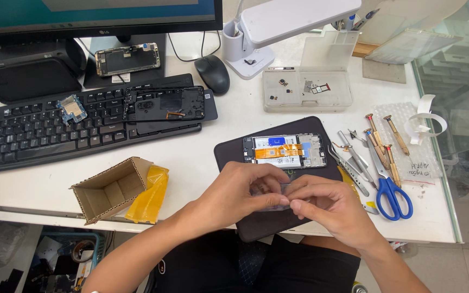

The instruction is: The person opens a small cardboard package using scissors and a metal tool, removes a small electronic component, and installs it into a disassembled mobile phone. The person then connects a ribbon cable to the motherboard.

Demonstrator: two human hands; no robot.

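My left hand [234,195] and my right hand [329,209] meet over the near part of a dark work mat [229,154]. Both pinch a small clear plastic piece [271,190] between their fingertips; what it is stays unclear. Just beyond the hands, an opened phone frame [284,151] with an orange flex cable and a blue tab lies on the mat.
Blue-handled scissors [392,194], tweezers [354,163] and screwdrivers [381,138] lie right of the mat. A clear parts tray [306,89] and white lamp base [248,54] stand behind. A keyboard [39,133] carries a phone back cover [164,103] and small board [73,108]. An open cardboard box [109,190] lies left.
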